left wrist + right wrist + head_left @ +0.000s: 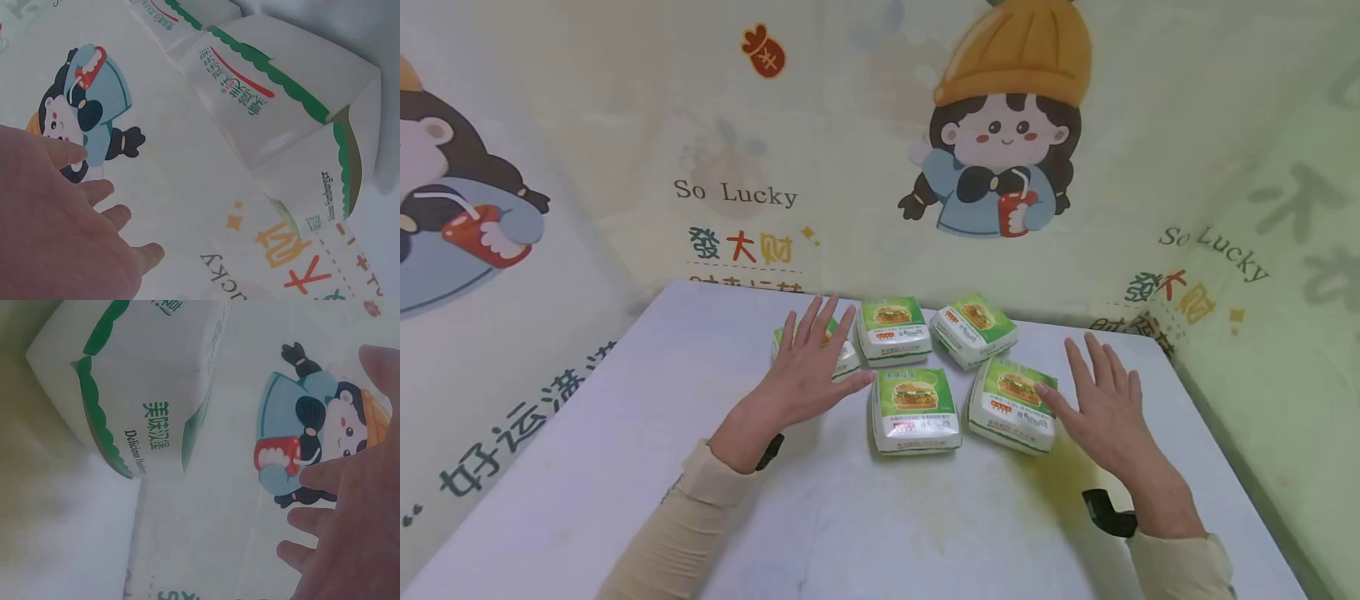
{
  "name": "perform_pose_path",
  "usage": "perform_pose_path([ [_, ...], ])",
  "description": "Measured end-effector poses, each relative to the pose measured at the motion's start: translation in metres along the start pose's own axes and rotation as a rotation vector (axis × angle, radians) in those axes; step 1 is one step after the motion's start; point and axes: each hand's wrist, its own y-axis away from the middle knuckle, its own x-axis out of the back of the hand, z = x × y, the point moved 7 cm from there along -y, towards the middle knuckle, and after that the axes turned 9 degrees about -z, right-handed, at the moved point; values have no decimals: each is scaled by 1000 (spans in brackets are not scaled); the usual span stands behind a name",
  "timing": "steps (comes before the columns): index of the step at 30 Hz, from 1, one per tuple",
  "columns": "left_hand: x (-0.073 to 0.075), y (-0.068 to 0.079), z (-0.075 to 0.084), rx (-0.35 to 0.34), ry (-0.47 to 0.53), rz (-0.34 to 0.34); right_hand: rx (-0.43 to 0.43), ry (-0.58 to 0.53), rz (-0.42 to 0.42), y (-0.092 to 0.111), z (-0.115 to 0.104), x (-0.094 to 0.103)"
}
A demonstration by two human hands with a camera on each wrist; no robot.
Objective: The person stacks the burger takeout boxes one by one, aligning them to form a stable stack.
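Several white and green hamburger boxes stand grouped on the white table. My left hand (805, 371), fingers straight and spread, is over the far-left box (847, 360) and hides part of it. To its right are the front middle box (916, 412) and the back middle box (893, 332). The back right box (976, 331) sits at an angle. My right hand (1101, 408), also spread and holding nothing, is beside the front right box (1011, 404); its thumb overlaps that box's edge in the head view. The right wrist view shows a box side (144, 412) left of the fingers.
The white table (850, 525) runs back to a cloth backdrop (850, 125) printed with cartoon figures and lettering, which also hangs at both sides. A dark strap (1108, 514) is on the right wrist, and another dark band (770, 452) on the left.
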Motion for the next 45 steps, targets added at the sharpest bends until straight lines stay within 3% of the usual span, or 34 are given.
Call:
perform_pose_path([
  [13, -6, -5, 13, -26, 51, -10, 3, -76, -9, 4, -1, -9],
  [22, -20, -1, 17, -53, 184, 4, -20, -237, -93, -8, 2, -26],
  [30, -36, -4, 30, -84, 252, -60, -75, -325, -157, -6, 13, -42],
  [38, -59, -9, 35, -63, 194, -144, -60, -336, -185, -9, 22, -62],
  [45, -69, -8, 35, -87, 192, -197, -52, -330, -199, -4, 24, -66],
])
